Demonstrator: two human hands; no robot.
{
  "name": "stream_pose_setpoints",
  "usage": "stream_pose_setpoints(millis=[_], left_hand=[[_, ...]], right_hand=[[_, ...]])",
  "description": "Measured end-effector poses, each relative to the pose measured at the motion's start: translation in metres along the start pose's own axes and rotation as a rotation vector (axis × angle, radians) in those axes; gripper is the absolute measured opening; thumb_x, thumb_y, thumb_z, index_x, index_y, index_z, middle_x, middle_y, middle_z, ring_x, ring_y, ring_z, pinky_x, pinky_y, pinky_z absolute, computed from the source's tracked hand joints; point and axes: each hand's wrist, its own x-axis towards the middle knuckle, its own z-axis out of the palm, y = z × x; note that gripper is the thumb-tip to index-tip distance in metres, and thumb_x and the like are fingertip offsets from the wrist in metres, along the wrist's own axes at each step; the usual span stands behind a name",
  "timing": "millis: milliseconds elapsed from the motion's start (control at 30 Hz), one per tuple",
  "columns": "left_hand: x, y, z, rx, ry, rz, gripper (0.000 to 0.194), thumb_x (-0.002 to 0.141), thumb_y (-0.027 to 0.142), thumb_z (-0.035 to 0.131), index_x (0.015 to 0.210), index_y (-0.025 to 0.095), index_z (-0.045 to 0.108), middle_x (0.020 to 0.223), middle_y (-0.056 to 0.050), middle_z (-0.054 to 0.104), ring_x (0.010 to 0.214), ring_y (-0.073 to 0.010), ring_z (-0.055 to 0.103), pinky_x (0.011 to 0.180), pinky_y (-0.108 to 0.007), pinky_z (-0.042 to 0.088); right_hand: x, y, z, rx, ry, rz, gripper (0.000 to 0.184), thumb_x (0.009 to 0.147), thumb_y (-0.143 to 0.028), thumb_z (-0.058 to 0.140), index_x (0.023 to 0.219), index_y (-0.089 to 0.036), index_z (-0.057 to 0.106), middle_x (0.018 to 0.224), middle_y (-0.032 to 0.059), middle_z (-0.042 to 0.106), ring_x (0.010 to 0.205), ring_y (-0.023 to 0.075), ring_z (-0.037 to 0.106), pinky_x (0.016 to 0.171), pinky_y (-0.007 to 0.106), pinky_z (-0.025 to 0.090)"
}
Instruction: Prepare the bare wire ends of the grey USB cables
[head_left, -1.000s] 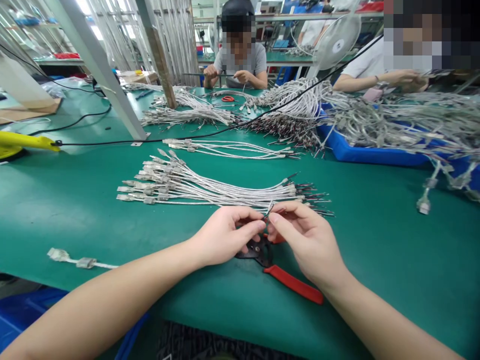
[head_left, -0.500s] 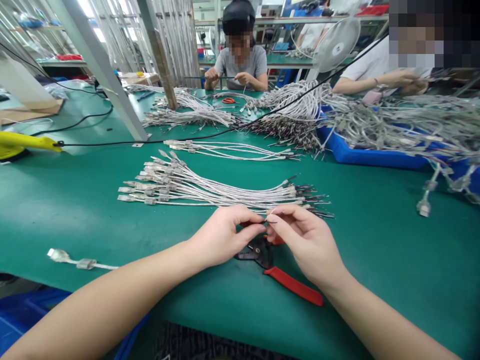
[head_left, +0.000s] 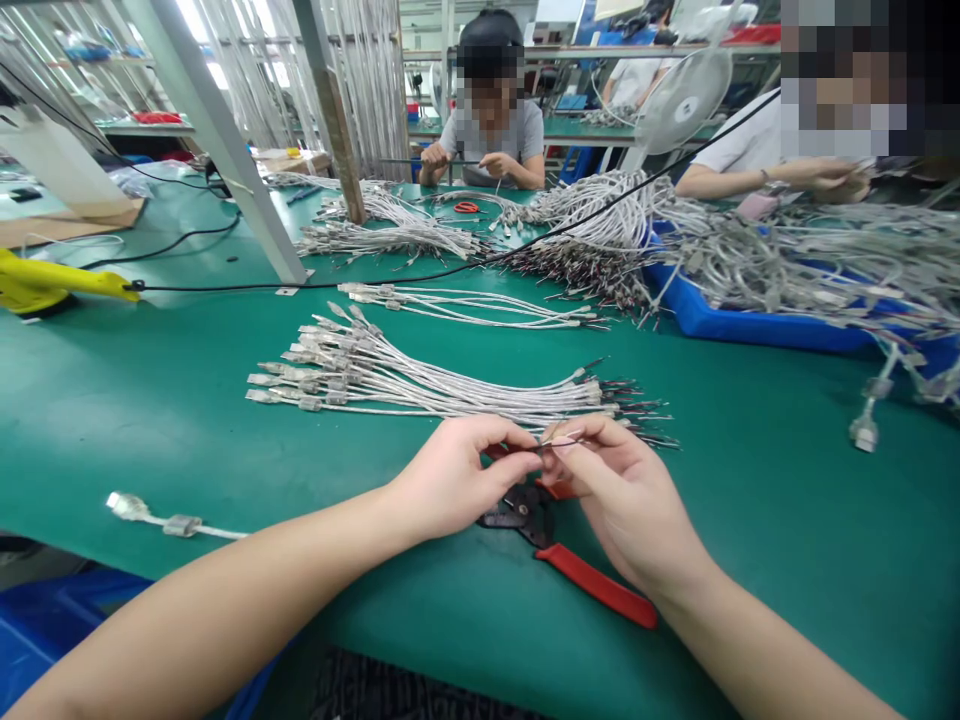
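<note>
My left hand [head_left: 454,478] is closed in a pinch on the end of a USB cable [head_left: 182,525]. The cable's plug end lies at the left, and its middle is hidden under my left forearm. Beside it, my right hand [head_left: 626,485] pinches the thin wires [head_left: 564,443] at that end, a dark one and a light one. Beneath both hands rests a wire stripper [head_left: 596,585] with red handles, its jaws partly covered. Just beyond my fingers lies a bundle of USB cables [head_left: 427,375], plugs to the left and bare wire ends to the right.
A smaller cable group [head_left: 480,305] lies behind the bundle. A blue tray [head_left: 750,325] heaped with cables stands at right. A black cord [head_left: 405,282] runs across from a yellow tool [head_left: 67,280]. A metal post [head_left: 225,150] rises at left. Two co-workers sit opposite.
More of the dark wire shows between my fingertips. The whole view has shifted slightly, so things appear a little further right and lower. Both hands keep their pinch.
</note>
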Motion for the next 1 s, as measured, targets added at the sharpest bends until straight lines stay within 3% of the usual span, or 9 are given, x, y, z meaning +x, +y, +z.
stream_pose_setpoints(millis=[233, 400, 600, 767, 1000], left_hand=[[0.0016, 0.0007, 0.0021, -0.188, -0.063, -0.124, 0.024, 0.082, 0.031, 0.064, 0.101, 0.017, 0.067, 0.076, -0.003, 0.067, 0.067, -0.0136, 0.063, 0.045, -0.018, 0.050], [0.0052, 0.0044, -0.0004, -0.289, -0.057, -0.152, 0.018, 0.079, 0.024, 0.065, 0.093, 0.013, 0.066, 0.078, -0.002, 0.067, 0.050, -0.0060, 0.056, 0.046, -0.019, 0.050], [0.0059, 0.0087, 0.0002, -0.394, -0.038, -0.150, 0.019, 0.074, 0.022, 0.070, 0.090, 0.012, 0.065, 0.076, -0.003, 0.065, 0.068, -0.0121, 0.062, 0.052, -0.020, 0.054], [0.0045, 0.0071, -0.0007, -0.352, -0.040, -0.111, 0.021, 0.079, 0.031, 0.068, 0.088, 0.013, 0.063, 0.075, -0.002, 0.061, 0.067, -0.0113, 0.059, 0.049, -0.019, 0.052], [0.0011, 0.0092, -0.0019, -0.292, -0.041, -0.079, 0.024, 0.080, 0.036, 0.067, 0.088, 0.015, 0.059, 0.077, -0.002, 0.059, 0.069, -0.0137, 0.058, 0.046, -0.020, 0.050]], right_hand=[[0.0022, 0.0022, -0.0056, 0.067, -0.052, 0.137, 0.016, 0.077, -0.029, 0.077, 0.080, -0.020, 0.063, 0.073, -0.0006, 0.064, 0.062, 0.0127, 0.059, 0.059, 0.023, 0.047], [0.0016, -0.0007, -0.0008, 0.127, -0.070, 0.175, 0.014, 0.078, -0.026, 0.075, 0.078, -0.019, 0.062, 0.064, -0.0010, 0.062, 0.060, 0.0121, 0.056, 0.059, 0.022, 0.045], [0.0009, -0.0021, 0.0021, 0.140, -0.077, 0.179, 0.014, 0.078, -0.026, 0.073, 0.076, -0.019, 0.061, 0.062, -0.0016, 0.060, 0.059, 0.0120, 0.055, 0.058, 0.022, 0.045], [0.0005, 0.0005, -0.0018, 0.011, -0.092, 0.113, 0.016, 0.082, -0.030, 0.073, 0.078, -0.019, 0.062, 0.063, -0.0017, 0.061, 0.059, 0.0107, 0.055, 0.057, 0.021, 0.043], [-0.0027, -0.0027, -0.0001, -0.176, -0.134, -0.096, 0.009, 0.085, -0.025, 0.068, 0.080, -0.018, 0.065, 0.066, -0.0001, 0.062, 0.060, 0.0118, 0.058, 0.056, 0.020, 0.047]])
